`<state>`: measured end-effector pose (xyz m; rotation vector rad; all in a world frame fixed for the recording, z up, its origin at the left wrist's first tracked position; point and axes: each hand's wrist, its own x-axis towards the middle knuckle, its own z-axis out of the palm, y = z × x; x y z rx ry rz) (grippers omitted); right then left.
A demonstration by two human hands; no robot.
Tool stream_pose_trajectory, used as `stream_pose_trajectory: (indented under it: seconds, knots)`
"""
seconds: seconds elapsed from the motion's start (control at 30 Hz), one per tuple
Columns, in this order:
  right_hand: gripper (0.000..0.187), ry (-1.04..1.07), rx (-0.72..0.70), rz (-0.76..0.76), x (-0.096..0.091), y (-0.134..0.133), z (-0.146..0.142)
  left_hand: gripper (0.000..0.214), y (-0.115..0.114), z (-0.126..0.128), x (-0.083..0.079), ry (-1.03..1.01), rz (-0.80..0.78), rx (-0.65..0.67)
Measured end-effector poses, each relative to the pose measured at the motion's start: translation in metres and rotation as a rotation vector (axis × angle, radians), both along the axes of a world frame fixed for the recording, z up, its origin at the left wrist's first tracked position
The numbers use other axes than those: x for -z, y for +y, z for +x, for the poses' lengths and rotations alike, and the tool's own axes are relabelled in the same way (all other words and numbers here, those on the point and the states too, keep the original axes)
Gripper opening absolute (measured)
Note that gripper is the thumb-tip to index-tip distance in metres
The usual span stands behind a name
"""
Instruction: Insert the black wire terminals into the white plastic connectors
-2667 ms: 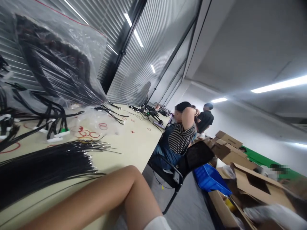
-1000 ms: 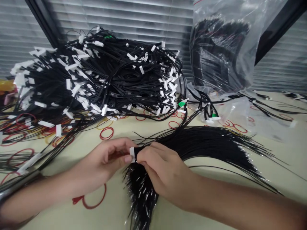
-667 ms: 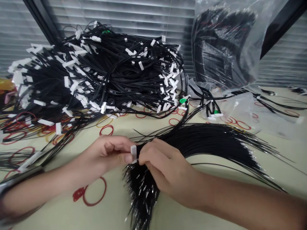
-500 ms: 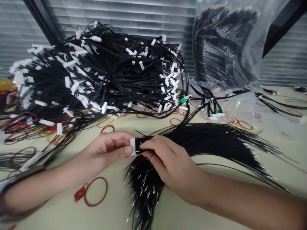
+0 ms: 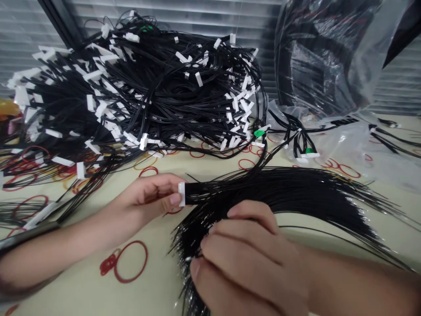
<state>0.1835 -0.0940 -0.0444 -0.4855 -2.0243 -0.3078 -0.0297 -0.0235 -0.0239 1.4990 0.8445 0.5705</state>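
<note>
My left hand (image 5: 154,197) pinches a white connector housing (image 5: 182,194) between thumb and fingers. Black wires (image 5: 200,192) run out of its right side, above the loose bundle. My right hand (image 5: 243,254) lies over the cut ends of a thick bundle of loose black wires (image 5: 296,186). Its thumb and forefinger come together at the shiny metal wire tips (image 5: 184,245), closed on a black wire there. How many wires lie between those fingers is hidden by the hand.
A large heap of black wire harnesses (image 5: 171,96) with white connectors fills the back left. A clear plastic bag (image 5: 329,66) of black wires stands back right. Red rubber bands (image 5: 131,262) lie about the table (image 5: 85,289). Window blinds (image 5: 197,17) rise behind.
My right hand has left the wires beside the white connector and moved down and toward me to the loose wire tips. My left hand keeps the connector in nearly the same place.
</note>
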Motion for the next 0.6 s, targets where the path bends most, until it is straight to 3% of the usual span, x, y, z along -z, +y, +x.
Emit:
stream_pose_trajectory:
  seconds: [0.13,0.3,0.47,0.6]
  knots:
    - [0.035,-0.192,0.057,-0.164,0.000,0.002,-0.006,0.012,0.001,-0.001,-0.001,0.004,0.017,0.038]
    - [0.028,-0.044,0.160,-0.484,0.000,0.012,-0.006,0.016,0.002,0.000,-0.002,0.014,0.098,0.066]
    - [0.014,0.130,0.236,-0.515,0.002,0.011,-0.004,0.018,0.001,0.000,-0.005,0.054,0.158,0.053]
    - [0.018,0.134,0.269,-0.546,0.002,0.009,-0.005,0.019,0.002,0.000,-0.004,0.061,0.175,0.054]
